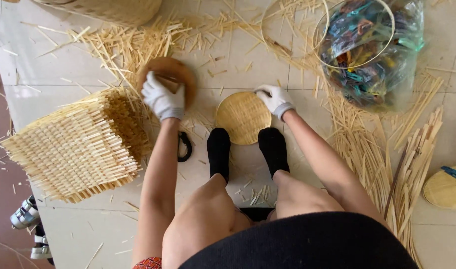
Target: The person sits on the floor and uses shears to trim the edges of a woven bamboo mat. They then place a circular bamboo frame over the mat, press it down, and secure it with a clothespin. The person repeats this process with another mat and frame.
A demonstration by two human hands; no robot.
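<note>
At the far left, a pair of shoes [26, 224] is sitting at the floor's edge, partly cut off by the frame. Next to them a big stack of woven mats [73, 149] is lying on the tiles, with stick ends poking out all around. Loose sticks [138, 42] are lying all over the floor behind it, and a basket [113, 10] at the top is mostly cut off. The left hand [162, 99], in a white glove, is pressing on a round brown disc [168, 74]. The glove is covering the middle of the disc, so it is hard to tell if the fingers are curling around anything or just lying flat. A small black tool [184, 147] is lying by the left arm; its shape is hard to make out. In the middle, a round woven tray [243, 118] is lying on the floor just in front of two black socks [245, 149]. The right hand [274, 98], gloved too, is touching the tray's top right rim, with its fingers bending down over the edge. Further right, a thin hoop [357, 35] is resting on a clear bag of coloured clips [372, 55]. Long strips [412, 164] are lying beside the right arm. At the far right, another round tray [447, 187] with a blue clip [452, 172] is cut off by the frame.
</note>
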